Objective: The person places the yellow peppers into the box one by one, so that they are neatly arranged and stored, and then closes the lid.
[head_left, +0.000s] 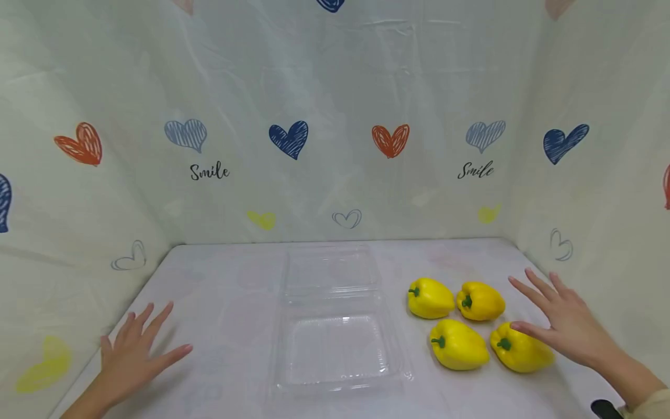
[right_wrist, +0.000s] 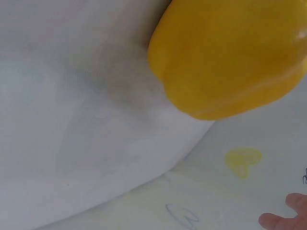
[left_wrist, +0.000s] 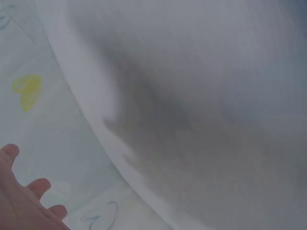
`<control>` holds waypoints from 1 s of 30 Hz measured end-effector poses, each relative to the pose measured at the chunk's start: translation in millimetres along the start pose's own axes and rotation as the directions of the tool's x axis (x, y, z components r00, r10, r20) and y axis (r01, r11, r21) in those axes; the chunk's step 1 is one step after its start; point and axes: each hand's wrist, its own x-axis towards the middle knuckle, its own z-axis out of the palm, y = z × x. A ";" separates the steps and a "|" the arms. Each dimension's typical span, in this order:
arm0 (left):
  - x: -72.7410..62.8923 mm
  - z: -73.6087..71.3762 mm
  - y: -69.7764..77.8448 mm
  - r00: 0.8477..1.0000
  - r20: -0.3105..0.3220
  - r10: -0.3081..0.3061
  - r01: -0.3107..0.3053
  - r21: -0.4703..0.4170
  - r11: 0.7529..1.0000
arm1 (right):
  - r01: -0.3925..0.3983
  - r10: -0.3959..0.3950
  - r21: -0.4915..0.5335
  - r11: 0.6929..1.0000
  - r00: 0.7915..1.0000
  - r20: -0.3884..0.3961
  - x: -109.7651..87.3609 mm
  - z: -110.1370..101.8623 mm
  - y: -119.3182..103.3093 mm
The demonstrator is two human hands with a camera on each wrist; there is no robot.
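Note:
Several yellow bell peppers with green stems lie on the right half of the table; the front right pepper (head_left: 526, 352) is nearest my right hand, and a pepper (right_wrist: 230, 57) looms large in the right wrist view. My right hand (head_left: 570, 323) hovers with fingers spread, its thumb overlapping that pepper in the head view; whether they touch I cannot tell. Left of the peppers lies a clear plastic clamshell container (head_left: 335, 349), its lid (head_left: 331, 270) folded back away from me. Over the table's left side, my left hand (head_left: 133, 355) is spread and holds nothing.
A white cloth covers the table (head_left: 225, 326). Behind and on both sides hangs a pale curtain (head_left: 340, 75) printed with hearts and the word Smile. A dark object (head_left: 605, 409) shows at the right wrist, beside a light sleeve (head_left: 649, 406).

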 end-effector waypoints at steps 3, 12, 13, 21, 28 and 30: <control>1.7 3.0 6.6 1.000 -0.016 0.011 -0.012 -0.038 0.999 | 0.014 -0.014 0.023 1.000 1.000 -0.006 2.0 0.5 -6.4; 6.9 8.1 22.0 0.996 -0.076 0.056 -0.062 -0.085 0.994 | 0.044 -0.043 0.144 0.989 0.999 -0.011 4.7 7.6 -21.8; 7.7 8.8 23.7 0.995 -0.078 0.059 -0.067 -0.096 0.993 | 0.041 -0.041 0.146 0.988 0.999 -0.006 5.1 7.9 -23.2; 9.4 13.3 35.7 0.993 -0.090 0.082 -0.100 -0.223 0.970 | 0.057 -0.060 0.183 0.982 0.998 0.010 5.3 8.9 -35.0; 11.1 13.1 46.7 0.993 -0.066 0.102 -0.118 -0.341 0.933 | 0.064 -0.070 0.235 0.970 0.997 0.019 4.3 11.8 -47.3; 11.0 14.6 50.1 0.992 -0.068 0.109 -0.127 -0.367 0.922 | 0.059 -0.068 0.254 0.965 0.997 0.028 4.2 12.4 -50.5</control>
